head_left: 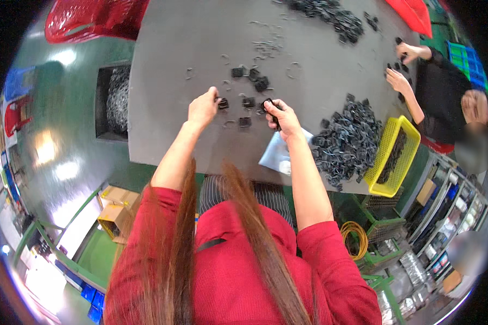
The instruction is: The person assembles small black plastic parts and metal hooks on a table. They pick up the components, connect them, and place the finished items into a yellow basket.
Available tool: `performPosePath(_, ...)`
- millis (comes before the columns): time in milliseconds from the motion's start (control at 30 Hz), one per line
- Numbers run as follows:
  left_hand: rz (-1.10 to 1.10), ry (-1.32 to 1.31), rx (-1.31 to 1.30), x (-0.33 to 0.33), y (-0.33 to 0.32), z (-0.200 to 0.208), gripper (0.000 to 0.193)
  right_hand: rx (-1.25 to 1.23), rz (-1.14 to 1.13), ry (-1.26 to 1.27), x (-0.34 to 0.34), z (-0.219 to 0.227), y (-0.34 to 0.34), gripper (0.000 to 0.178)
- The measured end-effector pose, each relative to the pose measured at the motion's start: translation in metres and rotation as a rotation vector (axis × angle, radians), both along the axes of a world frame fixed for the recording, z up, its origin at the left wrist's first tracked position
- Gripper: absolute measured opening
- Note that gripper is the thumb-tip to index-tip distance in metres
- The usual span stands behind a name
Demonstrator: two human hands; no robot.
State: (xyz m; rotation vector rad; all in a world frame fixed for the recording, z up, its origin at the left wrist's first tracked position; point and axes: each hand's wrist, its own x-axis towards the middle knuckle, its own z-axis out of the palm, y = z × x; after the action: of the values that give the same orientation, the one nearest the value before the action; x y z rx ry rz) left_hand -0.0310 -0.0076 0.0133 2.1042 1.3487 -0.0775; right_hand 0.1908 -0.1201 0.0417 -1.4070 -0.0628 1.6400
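The gray tabletop (173,54) bears scattered black pieces (245,122), thin curled scraps (265,49), a far dark heap (336,21), a larger right-hand heap (347,141) and, beside it, a pale sheet (274,154).

Small, blocky black pieces (248,102) lie scattered beside the dark object (277,123) in the right hand (287,118).

A hand could pass over the surface (160,70) left of the left hand (202,110). Between it and the right hand (283,117), black blocks (248,102) obstruct; rightward, a heaped pile (350,141) and yellow basket (373,183) bar the near edge.
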Motion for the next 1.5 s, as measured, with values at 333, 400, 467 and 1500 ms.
performPosePath(333,-0.168,-0.641,-0.887,0.276,-0.128,0.055,0.019,0.061,-0.636,-0.045,0.192,0.056,-0.206,0.022)
performPosePath(400,-0.265,-0.708,-0.916,0.358,-0.171,0.056,0.020,0.026,-0.758,-0.200,0.243,0.056,-0.254,0.020)
performPosePath(467,-0.319,-0.715,-0.994,0.431,-0.214,0.082,0.018,-0.022,-0.939,-0.285,0.285,0.071,-0.293,0.019)
performPosePath(1500,0.211,-0.239,0.376,0.083,0.033,-0.030,0.032,-0.023,0.680,-1.457,-0.008,-0.034,0.082,0.052)
